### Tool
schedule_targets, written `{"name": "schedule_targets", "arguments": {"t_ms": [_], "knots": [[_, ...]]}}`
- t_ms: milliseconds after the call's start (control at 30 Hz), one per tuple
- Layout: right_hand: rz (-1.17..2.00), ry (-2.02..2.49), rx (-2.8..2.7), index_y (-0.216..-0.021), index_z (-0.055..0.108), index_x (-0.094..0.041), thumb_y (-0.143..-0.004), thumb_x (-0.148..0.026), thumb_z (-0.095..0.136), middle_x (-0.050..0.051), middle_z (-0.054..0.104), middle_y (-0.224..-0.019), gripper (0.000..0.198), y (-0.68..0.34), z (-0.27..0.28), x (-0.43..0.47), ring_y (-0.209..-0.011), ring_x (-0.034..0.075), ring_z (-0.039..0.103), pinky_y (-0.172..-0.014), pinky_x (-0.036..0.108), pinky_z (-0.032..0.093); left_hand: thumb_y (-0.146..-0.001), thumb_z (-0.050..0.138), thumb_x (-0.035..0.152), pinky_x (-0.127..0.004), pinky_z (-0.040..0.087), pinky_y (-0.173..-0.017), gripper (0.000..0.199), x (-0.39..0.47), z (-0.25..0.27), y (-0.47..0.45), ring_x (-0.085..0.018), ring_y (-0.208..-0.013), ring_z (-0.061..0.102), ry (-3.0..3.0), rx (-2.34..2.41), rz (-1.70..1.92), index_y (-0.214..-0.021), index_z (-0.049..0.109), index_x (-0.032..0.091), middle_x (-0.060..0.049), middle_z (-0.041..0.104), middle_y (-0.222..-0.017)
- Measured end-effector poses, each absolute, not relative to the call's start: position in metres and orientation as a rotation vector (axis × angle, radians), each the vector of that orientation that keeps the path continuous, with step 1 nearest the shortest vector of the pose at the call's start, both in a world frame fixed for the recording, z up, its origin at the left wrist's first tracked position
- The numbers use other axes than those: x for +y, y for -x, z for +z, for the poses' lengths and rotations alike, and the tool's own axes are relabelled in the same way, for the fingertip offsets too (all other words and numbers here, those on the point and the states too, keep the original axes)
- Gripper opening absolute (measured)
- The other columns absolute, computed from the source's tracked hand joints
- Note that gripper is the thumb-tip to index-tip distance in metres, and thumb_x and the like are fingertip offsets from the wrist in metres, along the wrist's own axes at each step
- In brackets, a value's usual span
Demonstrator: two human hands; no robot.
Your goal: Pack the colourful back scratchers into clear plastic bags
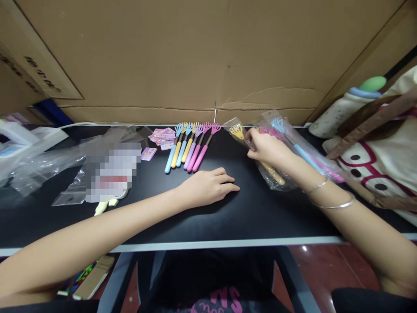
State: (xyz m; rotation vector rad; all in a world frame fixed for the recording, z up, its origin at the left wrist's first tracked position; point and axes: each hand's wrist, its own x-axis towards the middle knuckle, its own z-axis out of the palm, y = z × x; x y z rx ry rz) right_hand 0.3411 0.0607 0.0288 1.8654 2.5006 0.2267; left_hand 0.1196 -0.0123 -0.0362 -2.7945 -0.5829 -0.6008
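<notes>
While my right grip (269, 148) pinches the yellow scratcher (237, 131) by its shaft through a see-through bag (233, 123), right of the row (189, 155) of unwrapped scratchers, my left grip (206, 187) rests, fingers loosely spread, just in front of the row's right end. To handle this one well, I'd judge, I should squeeze only the shaft, keep pressure off the thin prongs, and bring the left grip over to steady the slippery bag. Farther right of the row lie blue (304, 155) and pink scratchers (337, 177), also wrapped. Cards (149, 154) sit just left of the row, with crumpled film (48, 167) beyond. My bench (228, 221) is black, pale-edged. Cardboard (163, 56) stands behind the row, a tote (394, 148) well to its right; reddish floor (312, 265) shows below.
</notes>
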Motion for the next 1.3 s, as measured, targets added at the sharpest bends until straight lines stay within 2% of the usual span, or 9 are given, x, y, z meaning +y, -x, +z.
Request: {"name": "schedule_targets", "arguments": {"t_ms": [167, 367, 467, 533, 667, 767, 867, 1100, 1300], "knots": [[0.180, -1.996, 2.640, -0.124, 0.052, -0.015, -0.078, -0.022, 0.064, 0.011, 0.069, -0.095, 0.048, -0.388, 0.055, 0.068, -0.078, 0.024, 0.064, -0.071, 0.033, 0.046, -0.098, 0.048, 0.017, -0.022, 0.055, -0.069, 0.030, -0.012, -0.035, -0.119, -0.016, -0.097, 0.063, 2.816, -0.586, -0.605, -0.118, 0.069, 0.021, -0.004, 0.073, -0.116], [0.107, -2.166, 2.510, -0.129, 0.051, -0.009, -0.082, -0.020, 0.068, 0.015, 0.068, -0.102, 0.051, -0.444, 0.094, 0.081, -0.078, 0.017, 0.059, -0.074, 0.032, 0.044, -0.099, 0.046, 0.017, -0.023, 0.057, -0.072, 0.031, -0.012, -0.035, -0.118, -0.016, -0.100, 0.064, 2.854, -0.600, -0.629, -0.119, 0.069, 0.021, -0.004, 0.072, -0.115], [0.159, -2.197, 2.336, -0.129, 0.053, -0.008, -0.085, -0.023, 0.068, 0.016, 0.068, -0.107, 0.049, -0.469, 0.097, 0.092, -0.076, 0.014, 0.056, -0.075, 0.032, 0.041, -0.098, 0.047, 0.016, -0.024, 0.058, -0.074, 0.031, -0.012, -0.035, -0.117, -0.016, -0.101, 0.064, 2.878, -0.617, -0.627, -0.119, 0.069, 0.022, -0.004, 0.072, -0.116], [0.102, -2.263, 2.210, -0.127, 0.055, -0.004, -0.086, -0.018, 0.066, 0.019, 0.067, -0.109, 0.044, -0.483, 0.092, 0.100, -0.078, 0.013, 0.057, -0.077, 0.033, 0.040, -0.097, 0.047, 0.015, -0.025, 0.058, -0.076, 0.032, -0.012, -0.034, -0.117, -0.016, -0.102, 0.064, 2.887, -0.627, -0.621, -0.119, 0.069, 0.022, -0.004, 0.072, -0.116], [-0.114, -2.324, 2.175, -0.129, 0.054, -0.001, -0.087, -0.011, 0.064, 0.025, 0.066, -0.114, 0.044, -0.500, 0.073, 0.107, -0.083, 0.016, 0.059, -0.081, 0.032, 0.041, -0.097, 0.048, 0.015, -0.026, 0.058, -0.077, 0.031, -0.011, -0.034, -0.117, -0.017, -0.102, 0.064, 2.891, -0.621, -0.641, -0.118, 0.070, 0.022, -0.004, 0.072, -0.116], [-0.245, -2.319, 2.163, -0.133, 0.050, -0.001, -0.091, -0.012, 0.059, 0.024, 0.069, -0.111, 0.044, -0.506, 0.060, 0.107, -0.076, 0.015, 0.061, -0.074, 0.030, 0.043, -0.098, 0.046, 0.017, -0.025, 0.057, -0.079, 0.031, -0.010, -0.034, -0.118, -0.016, -0.103, 0.064, 2.910, -0.629, -0.643, -0.118, 0.070, 0.022, -0.005, 0.073, -0.115], [-0.315, -2.291, 2.192, -0.135, 0.048, -0.002, -0.094, -0.016, 0.054, 0.023, 0.070, -0.111, 0.043, -0.508, 0.052, 0.106, -0.073, 0.014, 0.061, -0.073, 0.029, 0.044, -0.100, 0.045, 0.019, -0.025, 0.056, -0.081, 0.031, -0.010, -0.035, -0.118, -0.016, -0.104, 0.064, 2.921, -0.657, -0.653, -0.118, 0.070, 0.023, -0.005, 0.072, -0.115], [-0.185, -2.271, 2.199, -0.137, 0.052, 0.001, -0.091, -0.013, 0.057, 0.029, 0.065, -0.121, 0.049, -0.511, 0.040, 0.106, -0.093, 0.022, 0.064, -0.089, 0.032, 0.041, -0.100, 0.044, 0.018, -0.029, 0.057, -0.084, 0.032, -0.010, -0.035, -0.118, -0.018, -0.102, 0.064, 2.927, -0.629, -0.676, -0.118, 0.069, 0.021, -0.006, 0.071, -0.115], [-0.107, -2.203, 2.232, -0.138, 0.052, 0.006, -0.093, -0.016, 0.053, 0.032, 0.063, -0.127, 0.050, -0.514, 0.039, 0.106, -0.108, 0.027, 0.064, -0.092, 0.033, 0.042, -0.099, 0.043, 0.016, -0.030, 0.056, -0.088, 0.033, -0.010, -0.034, -0.118, -0.019, -0.102, 0.062, 2.935, -0.594, -0.657, -0.119, 0.069, 0.019, -0.008, 0.072, -0.115]]}}
